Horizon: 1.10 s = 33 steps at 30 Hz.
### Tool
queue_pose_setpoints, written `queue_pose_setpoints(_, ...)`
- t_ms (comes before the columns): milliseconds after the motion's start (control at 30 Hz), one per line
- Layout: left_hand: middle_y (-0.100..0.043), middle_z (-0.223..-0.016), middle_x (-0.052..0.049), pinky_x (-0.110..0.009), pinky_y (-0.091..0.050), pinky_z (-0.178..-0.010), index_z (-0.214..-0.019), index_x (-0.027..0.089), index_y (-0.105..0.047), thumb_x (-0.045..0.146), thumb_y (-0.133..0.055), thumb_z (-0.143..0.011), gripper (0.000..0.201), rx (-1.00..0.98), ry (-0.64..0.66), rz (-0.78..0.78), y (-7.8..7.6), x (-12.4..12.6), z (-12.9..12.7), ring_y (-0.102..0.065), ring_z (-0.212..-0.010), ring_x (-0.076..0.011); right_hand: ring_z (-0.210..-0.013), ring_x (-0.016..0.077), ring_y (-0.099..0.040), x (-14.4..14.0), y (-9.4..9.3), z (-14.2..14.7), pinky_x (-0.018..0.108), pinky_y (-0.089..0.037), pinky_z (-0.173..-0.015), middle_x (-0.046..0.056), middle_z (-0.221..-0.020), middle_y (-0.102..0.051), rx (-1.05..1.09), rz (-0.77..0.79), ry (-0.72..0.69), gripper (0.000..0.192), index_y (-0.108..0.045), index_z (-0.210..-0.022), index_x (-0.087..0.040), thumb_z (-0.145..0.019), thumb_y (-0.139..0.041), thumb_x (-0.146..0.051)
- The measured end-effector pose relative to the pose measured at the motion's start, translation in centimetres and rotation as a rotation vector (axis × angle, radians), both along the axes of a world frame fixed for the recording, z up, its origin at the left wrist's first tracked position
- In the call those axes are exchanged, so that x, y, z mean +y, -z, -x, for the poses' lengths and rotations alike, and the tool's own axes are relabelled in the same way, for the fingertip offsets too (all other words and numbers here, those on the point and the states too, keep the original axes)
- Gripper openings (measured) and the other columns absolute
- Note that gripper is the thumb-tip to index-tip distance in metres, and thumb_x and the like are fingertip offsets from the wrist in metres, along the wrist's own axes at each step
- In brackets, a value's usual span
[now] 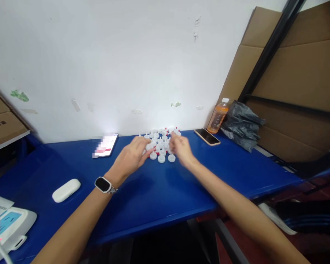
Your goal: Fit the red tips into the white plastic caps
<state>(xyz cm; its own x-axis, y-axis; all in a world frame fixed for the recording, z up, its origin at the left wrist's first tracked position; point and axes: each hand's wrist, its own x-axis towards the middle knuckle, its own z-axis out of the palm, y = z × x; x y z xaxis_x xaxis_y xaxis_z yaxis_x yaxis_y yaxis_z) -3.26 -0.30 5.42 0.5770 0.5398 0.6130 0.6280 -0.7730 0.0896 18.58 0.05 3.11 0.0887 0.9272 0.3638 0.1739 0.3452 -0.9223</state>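
A cluster of small white plastic caps (161, 158), several with pointed spouts and some with red tips, covers the far middle of the blue table. My left hand (130, 154), wearing a watch, reaches in from the left side. Its thumb and fingers are closed on a white cap (149, 146). At the cluster's right edge is my right hand (182, 149), fingers curled together and slightly blurred. Whatever sits between those fingertips is hidden. Another white cap (171, 158) lies just below the right fingers.
A lit phone (106, 145) and a white oval case (66, 190) lie to the left on the blue table (154, 198). To the right are a dark phone (207, 136), an orange drink bottle (218, 116) and a black plastic bag (240, 123). A white device (22, 222) stands front left.
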Motion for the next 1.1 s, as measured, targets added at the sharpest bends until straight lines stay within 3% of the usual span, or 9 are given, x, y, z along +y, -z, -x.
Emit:
queue_pose_setpoints(67,-0.060,-0.106,-0.010,-0.035,-0.049,-0.080,-0.119,0.019,-0.050,0.042,-0.042,-0.100,0.031,-0.095,-0.086,0.057,0.1,0.5,1.2,-0.059,-0.092,-0.0209,-0.045,0.0112,-0.031,0.5,-0.2,-1.7,0.025,-0.029,-0.045,-0.004,-0.051,-0.034,0.003,0.018,0.125,0.054,-0.031,-0.063,-0.024,-0.093,-0.032,-0.068)
queue_pose_setpoints(167,-0.060,-0.089,-0.004,-0.032,-0.046,-0.069,-0.118,0.020,-0.050,0.044,-0.040,-0.100,0.032,-0.134,-0.095,0.269,0.7,1.1,2.2,-0.058,-0.076,-0.0174,-0.056,0.0130,-0.046,1.0,-0.4,-2.6,0.025,-0.038,-0.056,-0.001,-0.059,-0.049,-0.258,-0.071,0.157,0.047,-0.041,-0.066,-0.022,-0.094,-0.040,-0.059)
queue_pose_setpoints(333,-0.061,-0.093,-0.004,-0.030,-0.045,-0.068,-0.123,0.021,-0.051,0.046,-0.040,-0.099,0.037,-0.210,-0.080,0.395,2.2,1.7,2.1,-0.057,-0.074,-0.0162,-0.070,0.0150,-0.060,2.2,-1.4,0.9,0.025,-0.035,-0.062,-0.001,-0.076,-0.069,-0.885,-0.010,0.010,0.025,-0.061,-0.082,-0.022,-0.090,-0.054,-0.045)
queue_pose_setpoints(500,-0.058,-0.105,-0.006,-0.031,-0.048,-0.072,-0.130,0.023,-0.052,0.047,-0.041,-0.099,0.041,-0.201,-0.066,0.403,3.5,2.4,2.4,-0.058,-0.079,-0.0169,-0.075,0.0175,-0.063,4.2,-2.7,3.4,0.026,-0.032,-0.062,0.001,-0.079,-0.072,-1.104,-0.003,-0.081,0.020,-0.068,-0.086,-0.023,-0.087,-0.058,-0.040)
queue_pose_setpoints(667,-0.060,-0.109,-0.008,-0.033,-0.049,-0.076,-0.139,0.024,-0.049,0.047,-0.045,-0.098,0.047,-0.160,-0.077,0.367,3.7,2.6,2.2,-0.060,-0.086,-0.0187,-0.070,0.0147,-0.060,3.5,-2.4,2.5,0.025,-0.035,-0.062,0.000,-0.077,-0.070,-0.892,-0.047,-0.039,0.020,-0.068,-0.088,-0.021,-0.091,-0.053,-0.033)
queue_pose_setpoints(833,-0.065,-0.102,-0.005,-0.032,-0.050,-0.073,-0.133,0.024,-0.050,0.048,-0.056,-0.092,0.048,-0.248,-0.112,0.364,3.3,1.3,0.1,-0.063,-0.084,-0.0191,-0.065,0.0125,-0.057,1.0,-0.8,2.2,0.024,-0.042,-0.062,0.001,-0.074,-0.067,-0.435,-0.098,-0.281,0.026,-0.064,-0.090,-0.018,-0.092,-0.055,-0.042)
queue_pose_setpoints(900,-0.066,-0.100,-0.005,-0.031,-0.050,-0.071,-0.124,0.023,-0.054,0.048,-0.058,-0.091,0.042,-0.310,-0.107,0.361,3.1,0.8,-0.8,-0.064,-0.081,-0.0180,-0.064,0.0125,-0.058,0.4,-0.5,2.2,0.024,-0.044,-0.061,0.001,-0.073,-0.067,-0.257,-0.084,-0.311,0.029,-0.063,-0.089,-0.017,-0.088,-0.061,-0.045)
queue_pose_setpoints(1000,-0.066,-0.110,-0.007,-0.030,-0.051,-0.071,-0.120,0.022,-0.054,0.050,-0.062,-0.088,0.044,-0.376,-0.077,0.337,2.9,0.5,-1.8,-0.064,-0.087,-0.0184,-0.061,0.0126,-0.059,0.6,-0.8,1.0,0.024,-0.045,-0.058,0.002,-0.069,-0.067,-0.098,-0.045,-0.261,0.032,-0.064,-0.084,-0.016,-0.082,-0.068,-0.047)
queue_pose_setpoints(1100,-0.064,-0.116,-0.006,-0.031,-0.051,-0.070,-0.122,0.024,-0.053,0.052,-0.063,-0.086,0.047,-0.339,-0.082,0.345,3.0,0.7,-2.2,-0.064,-0.088,-0.0182,-0.060,0.0130,-0.060,2.5,-1.2,-2.0,0.024,-0.045,-0.057,0.003,-0.069,-0.068,-0.113,-0.044,-0.122,0.028,-0.067,-0.084,-0.014,-0.079,-0.071,-0.042)
